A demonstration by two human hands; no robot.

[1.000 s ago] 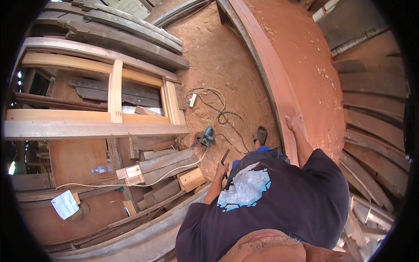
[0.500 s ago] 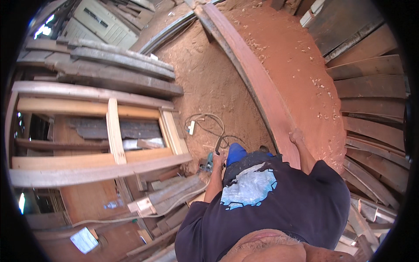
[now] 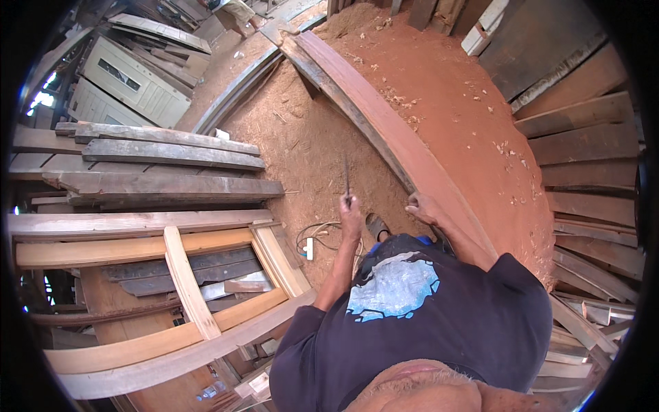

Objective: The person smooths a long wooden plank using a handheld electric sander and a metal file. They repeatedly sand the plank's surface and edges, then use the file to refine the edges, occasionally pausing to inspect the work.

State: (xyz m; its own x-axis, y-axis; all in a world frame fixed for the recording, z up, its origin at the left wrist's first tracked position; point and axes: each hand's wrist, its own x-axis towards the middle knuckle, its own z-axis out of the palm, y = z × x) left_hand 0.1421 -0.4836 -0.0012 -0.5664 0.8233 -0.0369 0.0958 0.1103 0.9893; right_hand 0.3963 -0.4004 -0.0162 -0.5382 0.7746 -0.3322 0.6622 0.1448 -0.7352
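Note:
My left hand (image 3: 351, 218) is closed around a thin, dark, blade-like tool (image 3: 347, 178) that points away from me; its exact kind is too blurred to tell. Along my right side runs a long reddish wooden plank (image 3: 405, 141), lying on a darker beam (image 3: 357, 113). My right hand (image 3: 427, 208) is at the plank's left edge with its fingers curled. Whether these fingers hold anything is hidden.
A wooden frame (image 3: 185, 275) and stacked beams (image 3: 178, 185) are on the left. A cable with a white socket block (image 3: 309, 248) lies on the sawdust floor near my foot (image 3: 377, 225). Boards (image 3: 583, 137) line the right side. Far off stands another person (image 3: 237, 14).
I have moved forward along the plank. My right hand has shifted from its right side to its left edge. My left hand has swung the tool forward, away from the green power tool.

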